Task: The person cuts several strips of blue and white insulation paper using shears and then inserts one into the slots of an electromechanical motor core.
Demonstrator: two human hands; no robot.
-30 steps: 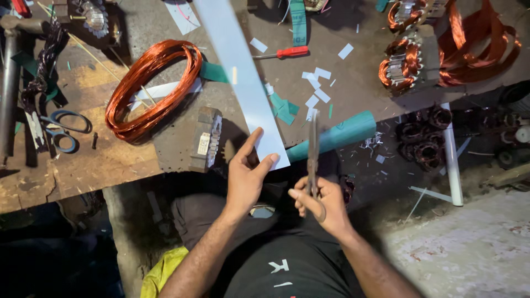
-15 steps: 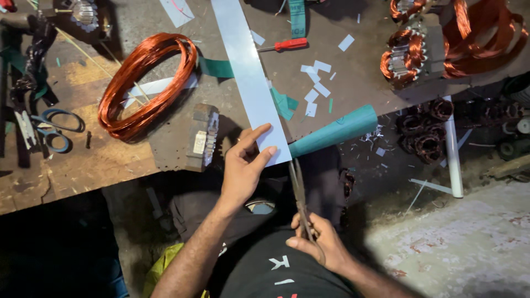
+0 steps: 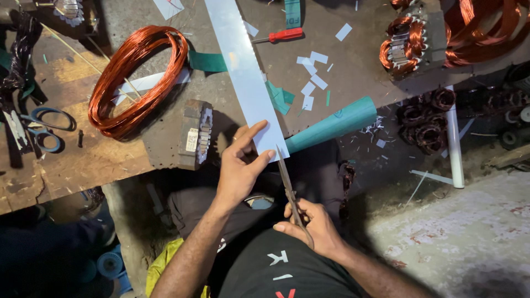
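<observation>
One long pale strip (image 3: 243,77) overhangs the workbench (image 3: 342,60) edge; the left hand (image 3: 240,165) pinches its near end. The right hand (image 3: 309,226) is clamped on one pair of scissors (image 3: 288,185), tips at the strip's corner, open air below. Two blue-handled scissors (image 3: 47,127) lie left.

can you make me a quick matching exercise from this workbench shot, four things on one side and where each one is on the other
Things:
1. white paper strip
2. scissors
3. copper wire coil
4. red-handled screwdriver

Places:
a. lying on the bench beyond the strip, near the paper scraps
b. held in the right hand, blades at the strip's near end
c. pinched at its near end by the left hand
d. lying on the bench to the left of the strip

Pairs: 1-c, 2-b, 3-d, 4-a
</observation>
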